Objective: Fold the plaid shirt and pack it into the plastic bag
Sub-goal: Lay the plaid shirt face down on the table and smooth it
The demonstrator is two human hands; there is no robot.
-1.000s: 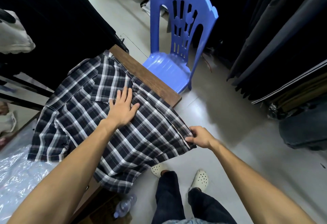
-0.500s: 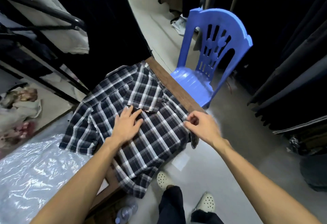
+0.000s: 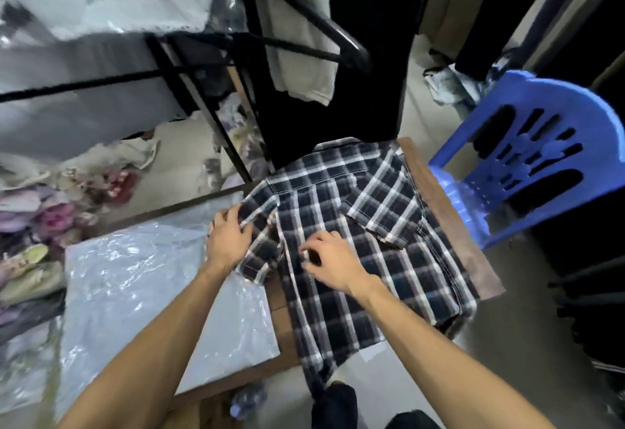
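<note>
While my left hand grips the plaid shirt's left sleeve, fingers clenched on the cloth, my right hand rests on the shirt's middle with fingers curled, seemingly pinching fabric, though I cannot tell for sure. I judge the sleeve should fold inward in one flat sweep while the right hand pins the body. Dark with white checks, the shirt lies spread along the bench's right edge, hem hanging off the near edge, beside the plastic bag.
</note>
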